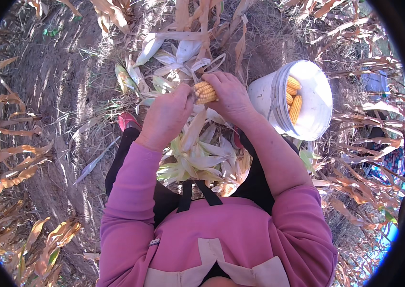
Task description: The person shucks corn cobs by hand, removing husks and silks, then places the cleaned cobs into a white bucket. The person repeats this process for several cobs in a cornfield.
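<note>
A bare yellow corn cob (205,93) is held in front of me, between both hands. My right hand (231,98) wraps round it from the right, with the fingers over its top. On the other side, my left hand (168,115) is closed, its thumb and fingertips pinched at the cob's left end, where a small dark tuft shows. Below the hands lies a heap of pale, peeled husks (197,155), between my legs. Just right of my right hand stands a white bucket (264,95), tilted in view, with several yellow cobs (295,109) inside.
Several ears still in pale husks (149,50) lie beyond my hands. Dry corn stalks and leaves (8,162) line the left side, and more (355,177) stand on the right. Bare soil with dry grass (68,95) stretches to my left. A red shoe (128,120) shows at my left foot.
</note>
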Tool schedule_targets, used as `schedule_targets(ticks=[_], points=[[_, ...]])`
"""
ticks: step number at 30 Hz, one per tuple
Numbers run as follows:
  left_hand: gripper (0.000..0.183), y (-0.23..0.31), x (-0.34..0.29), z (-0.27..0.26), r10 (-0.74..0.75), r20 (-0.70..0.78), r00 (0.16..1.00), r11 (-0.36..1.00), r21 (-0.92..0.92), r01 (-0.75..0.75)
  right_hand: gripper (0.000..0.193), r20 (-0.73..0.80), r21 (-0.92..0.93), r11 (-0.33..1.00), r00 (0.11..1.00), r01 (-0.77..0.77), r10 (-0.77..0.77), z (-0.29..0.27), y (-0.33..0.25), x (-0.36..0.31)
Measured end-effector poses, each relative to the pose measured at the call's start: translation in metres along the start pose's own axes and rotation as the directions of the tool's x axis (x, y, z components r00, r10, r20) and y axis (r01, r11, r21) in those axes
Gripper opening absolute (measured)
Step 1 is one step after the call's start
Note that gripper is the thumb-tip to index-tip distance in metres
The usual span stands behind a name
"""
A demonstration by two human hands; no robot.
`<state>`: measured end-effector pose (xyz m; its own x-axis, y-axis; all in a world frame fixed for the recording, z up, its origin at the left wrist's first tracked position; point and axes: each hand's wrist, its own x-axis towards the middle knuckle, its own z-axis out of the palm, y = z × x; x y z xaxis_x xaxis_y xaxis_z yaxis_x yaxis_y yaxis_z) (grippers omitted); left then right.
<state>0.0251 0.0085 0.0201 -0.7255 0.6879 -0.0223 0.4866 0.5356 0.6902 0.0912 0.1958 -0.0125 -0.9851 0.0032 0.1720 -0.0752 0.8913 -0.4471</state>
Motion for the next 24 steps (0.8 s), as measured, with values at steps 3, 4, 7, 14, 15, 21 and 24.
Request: schedule_targets(ticks=[3, 4, 7, 14, 15, 21, 24], points=[[0.014, -0.004, 0.002, 0.007, 0.013, -0.058, 0.998, 1.000, 0.019, -0.012, 0.055, 0.002, -0.030, 1.000, 1.000, 0.000, 0.000, 0.000, -0.001, 0.000], [0.014, -0.004, 0.003, 0.007, 0.004, -0.071, 0.998, 1.000, 0.028, -0.002, 0.055, 0.005, -0.042, 0.999, 1.000, 0.004, -0.003, 0.000, -0.001, 0.000], [0.014, -0.007, 0.004, 0.009, -0.003, -0.099, 0.995, 0.998, -0.064, -0.004, 0.055, -0.020, -0.034, 0.999, 1.000, 0.008, -0.009, 0.001, -0.001, 0.000], [0.016, -0.005, 0.004, 0.005, -0.136, 0.010, 0.991, 0.854, -0.506, 0.123, 0.057, 0.023, 0.109, 0.990, 0.996, -0.084, 0.082, -0.007, -0.003, 0.000], [0.016, -0.005, 0.005, 0.005, -0.105, 0.006, 0.994, 0.880, -0.465, 0.096, 0.058, 0.021, 0.108, 0.991, 0.996, -0.084, 0.082, -0.007, -0.002, 0.000], [0.017, -0.002, 0.005, 0.000, 0.065, -0.005, 0.998, 0.986, -0.155, -0.064, 0.058, 0.040, 0.052, 0.997, 0.997, -0.062, 0.060, -0.008, 0.001, -0.001], [0.018, -0.003, 0.007, -0.002, 0.032, 0.070, 0.997, 0.998, -0.058, -0.028, 0.054, 0.040, -0.010, 0.999, 0.999, -0.032, 0.032, -0.005, 0.005, -0.003]])
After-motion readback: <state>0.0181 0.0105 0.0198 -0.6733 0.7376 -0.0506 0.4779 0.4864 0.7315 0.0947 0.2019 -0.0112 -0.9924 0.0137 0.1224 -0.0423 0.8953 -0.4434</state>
